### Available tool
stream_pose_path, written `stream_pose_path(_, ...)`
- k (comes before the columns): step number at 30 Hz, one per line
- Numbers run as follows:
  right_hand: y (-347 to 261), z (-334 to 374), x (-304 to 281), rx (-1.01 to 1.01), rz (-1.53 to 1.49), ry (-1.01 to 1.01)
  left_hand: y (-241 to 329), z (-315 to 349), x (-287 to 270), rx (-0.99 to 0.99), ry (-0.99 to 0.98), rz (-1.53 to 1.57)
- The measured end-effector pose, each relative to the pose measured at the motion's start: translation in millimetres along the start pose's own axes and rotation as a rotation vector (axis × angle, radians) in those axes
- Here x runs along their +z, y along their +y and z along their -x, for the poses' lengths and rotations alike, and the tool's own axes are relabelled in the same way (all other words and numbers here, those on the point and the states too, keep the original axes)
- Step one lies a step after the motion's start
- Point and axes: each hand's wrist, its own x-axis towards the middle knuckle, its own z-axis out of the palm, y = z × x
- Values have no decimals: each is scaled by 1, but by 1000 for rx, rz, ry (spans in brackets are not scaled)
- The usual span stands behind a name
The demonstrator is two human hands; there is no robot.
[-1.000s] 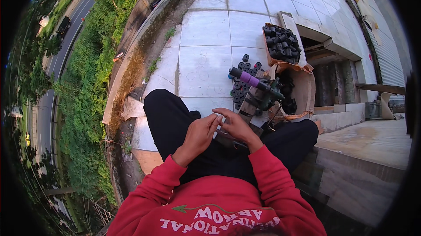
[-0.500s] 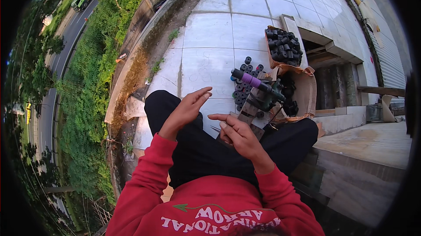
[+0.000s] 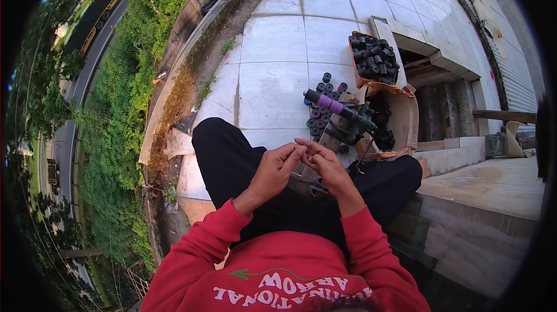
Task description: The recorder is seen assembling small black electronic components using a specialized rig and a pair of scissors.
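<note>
Over my lap, my left hand (image 3: 275, 170) and my right hand (image 3: 326, 166) meet at the fingertips. Thumb and fingers of both are pinched together; whatever lies between them is too small or hidden to make out. Just beyond my right hand is a dark green metal fixture (image 3: 358, 129) on a wooden board, partly hidden by the hand. From it a black cylinder with a purple wrapped band (image 3: 328, 104) points up and to the left. Several black cylindrical pieces with holes (image 3: 318, 113) stand on the tiles beside it.
A carton (image 3: 377, 60) piled with black cylinders stands beyond the fixture. An open cardboard box (image 3: 406, 118) holding more sits to its right. White tiles (image 3: 272, 39) cover the floor. A low concrete edge (image 3: 168, 97) runs along the left, above greenery and a road.
My hands, apart with fingers loosely extended before, have come together and closed into pinches. My left hand moved right and a little nearer. The fixture and black pieces stay in place.
</note>
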Motion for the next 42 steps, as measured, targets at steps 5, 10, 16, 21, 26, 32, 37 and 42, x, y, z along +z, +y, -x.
stream_pose_path(5,-45,-11,-8,190,-991,79,-7,15,-34,-136,-292,-289)
stream_pose_path(10,-25,-12,8,116,-659,90,-50,-13,-65,25,-104,-419)
stream_pose_path(16,1,-16,12,15,-348,137,-32,-78,-28,-459,-150,310)
stream_pose_path(21,10,-10,-4,-23,-172,145,-59,-91,-4,-383,-186,393)
stream_pose_path(26,-23,46,-93,44,268,391,-62,-83,5,-351,-33,531)
stream_pose_path(32,62,85,-170,180,905,439,-74,-85,6,-353,-52,524)
stream_pose_path(37,104,77,-171,414,1026,-66,-78,-86,11,-337,-67,474)
stream_pose_path(42,88,78,-163,460,792,-107,-83,-83,12,-377,-52,405)
